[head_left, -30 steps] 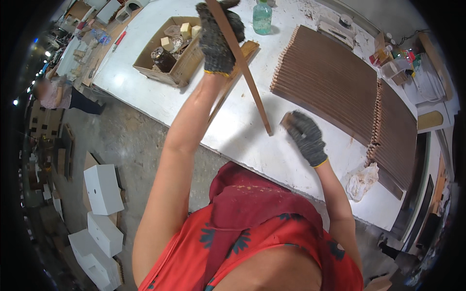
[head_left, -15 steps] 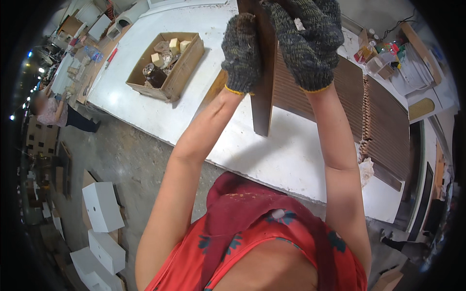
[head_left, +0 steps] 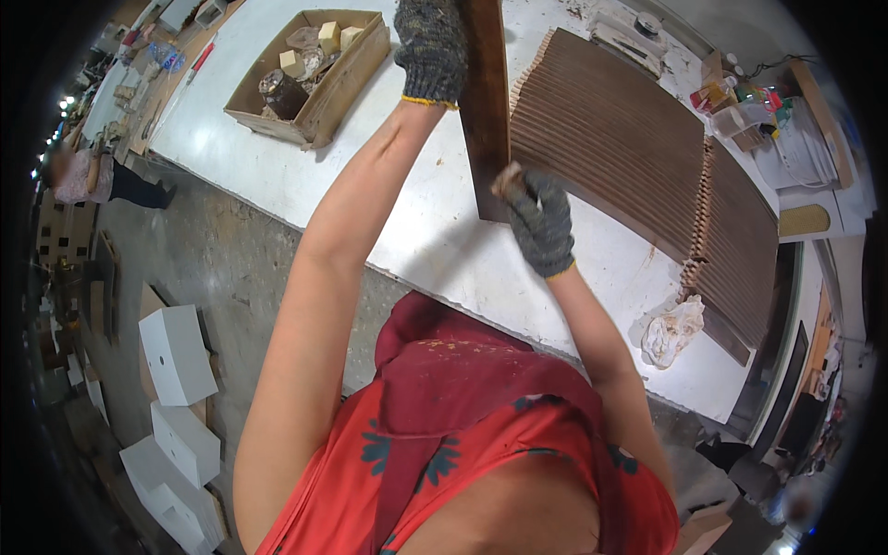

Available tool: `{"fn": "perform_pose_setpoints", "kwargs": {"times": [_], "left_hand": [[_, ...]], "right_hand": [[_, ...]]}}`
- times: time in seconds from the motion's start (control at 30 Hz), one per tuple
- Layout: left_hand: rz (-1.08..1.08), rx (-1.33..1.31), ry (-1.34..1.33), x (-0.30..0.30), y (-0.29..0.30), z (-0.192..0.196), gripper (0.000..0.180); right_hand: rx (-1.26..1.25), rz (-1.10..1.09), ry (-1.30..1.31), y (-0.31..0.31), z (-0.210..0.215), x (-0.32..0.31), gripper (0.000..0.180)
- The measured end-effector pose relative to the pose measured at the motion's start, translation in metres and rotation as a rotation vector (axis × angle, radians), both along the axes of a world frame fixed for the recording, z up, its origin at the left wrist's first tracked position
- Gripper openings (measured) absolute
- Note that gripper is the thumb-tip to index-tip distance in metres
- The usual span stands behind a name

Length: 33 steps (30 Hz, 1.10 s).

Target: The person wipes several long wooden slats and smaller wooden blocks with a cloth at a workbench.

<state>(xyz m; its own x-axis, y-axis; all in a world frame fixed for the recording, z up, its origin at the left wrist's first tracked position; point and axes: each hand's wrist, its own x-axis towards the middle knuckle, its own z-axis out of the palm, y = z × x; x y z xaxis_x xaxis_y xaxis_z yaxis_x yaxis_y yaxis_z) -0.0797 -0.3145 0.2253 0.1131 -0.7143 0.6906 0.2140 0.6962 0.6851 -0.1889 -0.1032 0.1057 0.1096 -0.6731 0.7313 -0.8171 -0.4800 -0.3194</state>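
A long dark brown wooden board (head_left: 485, 120) stands on its narrow edge over the white worktable (head_left: 425, 199), running out past the top of the view. My left hand (head_left: 431, 51), in a dark grey knitted glove with a yellow cuff, grips the board's left side; its fingertips are cut off by the upper edge. By the near end of the board is my right hand (head_left: 541, 220), gloved alike, fingers curled together. A small brownish patch shows at its fingertips, against the board's right face; whether it is a held piece or stained glove I cannot make out.
Rows of brown slats (head_left: 610, 120) lie stacked on the right. A cardboard box (head_left: 347, 88) with a dark jar and pale blocks sits at left. A crumpled whitish rag (head_left: 672, 331) lies near the front edge. Bottles (head_left: 740, 118) stand far right; white panels (head_left: 178, 356) rest on the floor.
My right hand has come down and toward me, from the board's upper part to its near end. My left hand stays on the board, now higher in view. The whole view has shifted slightly.
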Motion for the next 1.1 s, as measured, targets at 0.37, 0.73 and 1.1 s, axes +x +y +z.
{"fn": "perform_pose_setpoints", "kwargs": {"times": [0.37,0.73,1.1], "left_hand": [[-0.109,0.305,-0.118,0.000,0.015,-0.007,0.030],[-0.582,0.944,-0.142,-0.034,0.093,-0.143,0.040],[-1.021,1.322,0.292,-0.067,0.148,-0.150,0.032]], "right_hand": [[0.546,0.002,-0.076,0.074,-0.065,-0.031,0.024],[0.810,0.103,-0.608,0.142,-0.027,-0.038,0.024],[0.351,-0.011,-1.706,0.185,0.005,-0.022,0.050]]}}
